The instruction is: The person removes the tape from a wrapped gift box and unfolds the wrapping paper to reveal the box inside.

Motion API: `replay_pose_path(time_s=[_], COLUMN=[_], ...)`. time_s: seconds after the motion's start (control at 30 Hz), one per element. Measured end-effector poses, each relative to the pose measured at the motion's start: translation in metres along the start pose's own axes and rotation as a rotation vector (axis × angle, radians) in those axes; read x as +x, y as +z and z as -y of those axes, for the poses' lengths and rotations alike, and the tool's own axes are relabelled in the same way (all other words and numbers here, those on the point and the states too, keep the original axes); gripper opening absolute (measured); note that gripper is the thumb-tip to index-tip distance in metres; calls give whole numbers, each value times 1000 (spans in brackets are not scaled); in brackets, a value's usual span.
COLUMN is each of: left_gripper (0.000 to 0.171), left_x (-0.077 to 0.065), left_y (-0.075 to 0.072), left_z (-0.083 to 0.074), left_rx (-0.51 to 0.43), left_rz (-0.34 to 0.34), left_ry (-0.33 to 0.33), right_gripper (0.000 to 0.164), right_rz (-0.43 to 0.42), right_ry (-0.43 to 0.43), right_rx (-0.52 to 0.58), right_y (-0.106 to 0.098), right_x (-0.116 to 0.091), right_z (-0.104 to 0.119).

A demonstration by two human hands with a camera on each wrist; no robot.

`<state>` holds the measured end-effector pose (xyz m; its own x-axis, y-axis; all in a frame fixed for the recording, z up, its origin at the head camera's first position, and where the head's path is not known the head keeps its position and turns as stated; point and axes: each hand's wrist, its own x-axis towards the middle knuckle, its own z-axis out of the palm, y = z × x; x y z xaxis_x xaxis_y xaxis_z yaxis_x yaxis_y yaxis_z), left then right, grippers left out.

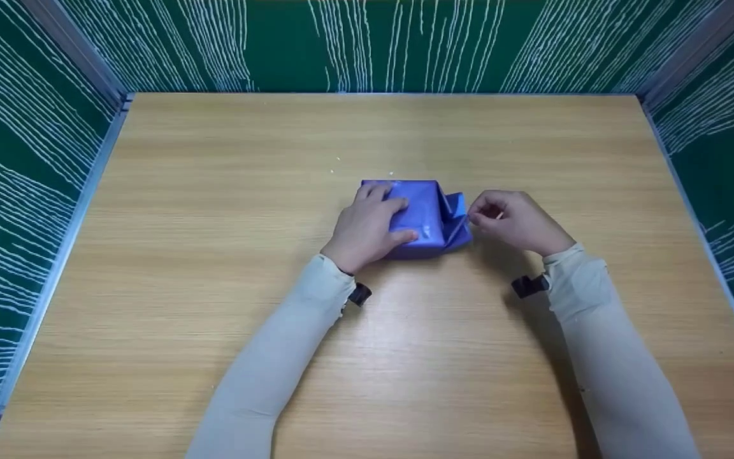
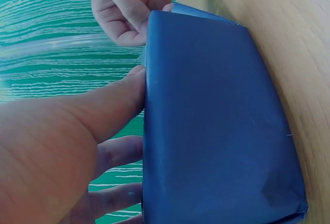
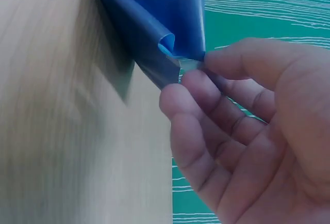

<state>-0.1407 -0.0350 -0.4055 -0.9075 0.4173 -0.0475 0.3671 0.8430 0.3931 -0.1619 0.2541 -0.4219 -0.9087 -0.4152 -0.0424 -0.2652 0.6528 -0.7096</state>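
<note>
A box-shaped package in glossy blue-purple wrapping paper (image 1: 421, 207) lies near the middle of the table. My left hand (image 1: 367, 226) rests on top of it with the fingers spread, and its thumb (image 2: 121, 92) lies along the upper edge. At the package's right end the paper stands out in a loose folded flap (image 1: 456, 226). My right hand (image 1: 517, 217) pinches the tip of this flap (image 3: 185, 22) between thumb and fingers. A small translucent patch (image 3: 190, 64) shows at the fingertips; whether it is tape I cannot tell. The package's contents are hidden.
The wooden table (image 1: 214, 191) extends around the package. Green panels with white streaks (image 1: 380, 48) stand along the back and both sides. A few tiny white scraps (image 1: 332, 171) lie behind the package. Black straps (image 1: 529, 286) sit at both wrists.
</note>
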Motion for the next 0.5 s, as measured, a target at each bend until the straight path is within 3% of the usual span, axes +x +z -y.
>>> replay_pose_path(time_s=[0.5], left_gripper=[68], left_x=[0], left_y=[3], left_z=[0], left_rx=[-1], left_rz=[5], left_ry=[-6], right_gripper=[11], right_rz=[5], right_ry=[48], right_rx=[-49], right_y=[4], right_x=[-8], right_z=[-17])
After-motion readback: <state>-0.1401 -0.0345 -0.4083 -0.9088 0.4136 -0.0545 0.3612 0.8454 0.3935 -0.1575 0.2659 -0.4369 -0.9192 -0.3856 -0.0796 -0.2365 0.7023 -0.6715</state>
